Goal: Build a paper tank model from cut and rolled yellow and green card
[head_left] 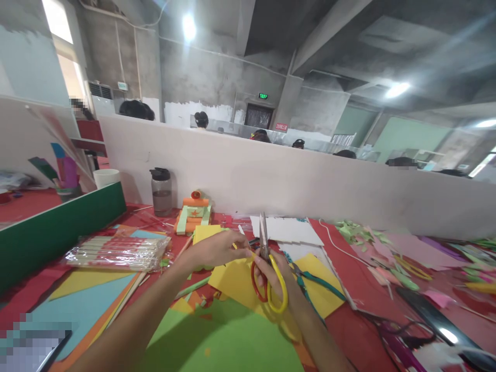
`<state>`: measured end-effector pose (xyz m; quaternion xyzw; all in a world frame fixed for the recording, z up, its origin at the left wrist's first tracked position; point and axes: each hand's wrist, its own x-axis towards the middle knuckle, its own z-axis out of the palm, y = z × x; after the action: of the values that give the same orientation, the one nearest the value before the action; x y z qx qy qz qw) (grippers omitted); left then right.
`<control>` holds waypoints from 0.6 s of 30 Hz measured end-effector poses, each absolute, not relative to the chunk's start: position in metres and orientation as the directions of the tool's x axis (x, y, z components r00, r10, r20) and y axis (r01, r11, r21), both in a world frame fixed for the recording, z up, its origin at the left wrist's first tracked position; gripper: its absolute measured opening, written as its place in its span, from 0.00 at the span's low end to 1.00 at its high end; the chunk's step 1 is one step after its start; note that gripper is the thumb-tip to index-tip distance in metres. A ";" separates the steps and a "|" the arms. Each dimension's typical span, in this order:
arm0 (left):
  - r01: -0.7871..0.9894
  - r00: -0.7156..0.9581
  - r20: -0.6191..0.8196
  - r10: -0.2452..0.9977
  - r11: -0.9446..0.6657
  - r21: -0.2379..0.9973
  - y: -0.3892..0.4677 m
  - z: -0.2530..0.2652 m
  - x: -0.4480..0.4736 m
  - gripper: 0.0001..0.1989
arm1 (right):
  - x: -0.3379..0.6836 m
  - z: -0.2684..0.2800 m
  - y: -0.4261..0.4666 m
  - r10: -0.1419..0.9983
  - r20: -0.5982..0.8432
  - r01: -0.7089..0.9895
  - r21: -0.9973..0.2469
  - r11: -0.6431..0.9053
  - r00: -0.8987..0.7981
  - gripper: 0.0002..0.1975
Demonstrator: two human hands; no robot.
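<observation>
My right hand (pixel 276 268) has its fingers around the handles of a pair of scissors (pixel 264 235) with one red and one yellow loop. The metal blades point upward, away from the paper. My left hand (pixel 219 247) is closed in a pinch beside it, its fingertips meeting my right fingers at a small yellow piece of paper (pixel 252 255). Below both hands lie a yellow sheet (pixel 232 281) and a large green sheet (pixel 217 341). Teal-handled pliers (pixel 315 279) rest on another yellow sheet (pixel 323 294) to the right.
Behind my hands stand an orange and green paper model (pixel 195 214) and a water bottle (pixel 161 192). A plastic-wrapped bundle of sticks (pixel 116 252) lies left. A black phone (pixel 437 323), cords and paper scraps (pixel 358 232) cover the right. A white partition (pixel 294 181) closes the back.
</observation>
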<state>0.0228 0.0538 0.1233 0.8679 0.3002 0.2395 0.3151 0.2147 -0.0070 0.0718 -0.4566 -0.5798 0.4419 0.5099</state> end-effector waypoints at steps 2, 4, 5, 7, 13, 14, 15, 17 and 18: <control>0.384 0.693 0.216 0.687 -0.606 0.696 0.052 0.125 0.024 0.16 | 0.214 0.074 -0.008 0.981 0.182 0.086 -0.979 0.187 -0.062 0.18; 0.406 0.694 0.183 0.696 -0.589 0.699 0.050 0.127 0.026 0.15 | 0.215 0.075 -0.008 0.982 0.185 0.085 -0.978 0.188 -0.039 0.18; 0.414 0.701 0.168 0.693 -0.588 0.695 0.049 0.128 0.027 0.14 | 0.215 0.074 -0.007 0.981 0.193 0.085 -0.977 0.194 -0.027 0.18; 0.411 0.724 0.155 0.672 -0.601 0.686 0.047 0.130 0.029 0.12 | 0.217 0.073 -0.005 0.977 0.215 0.082 -0.973 0.215 -0.001 0.18; 0.341 0.704 0.181 0.686 -0.551 0.762 0.045 0.130 0.032 0.13 | 0.220 0.072 -0.003 0.974 0.223 0.051 -0.974 0.221 0.037 0.18; 0.333 0.697 0.186 0.692 -0.543 0.771 0.045 0.129 0.032 0.13 | 0.219 0.072 -0.003 0.974 0.224 0.047 -0.974 0.222 0.041 0.18; 0.324 0.691 0.194 0.696 -0.538 0.778 0.045 0.128 0.032 0.13 | 0.219 0.072 -0.004 0.973 0.228 0.046 -0.973 0.226 0.046 0.18; 0.300 0.682 0.211 0.700 -0.531 0.792 0.047 0.125 0.033 0.14 | 0.218 0.072 -0.004 0.971 0.235 0.051 -0.971 0.232 0.047 0.17; 0.285 0.676 0.222 0.703 -0.527 0.801 0.047 0.124 0.034 0.14 | 0.218 0.072 -0.004 0.971 0.237 0.059 -0.970 0.234 0.043 0.17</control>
<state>0.0344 0.0474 0.1238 0.8306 0.2972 0.2715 0.3848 0.2182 -0.0039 0.0719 -0.4626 -0.5564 0.4110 0.5546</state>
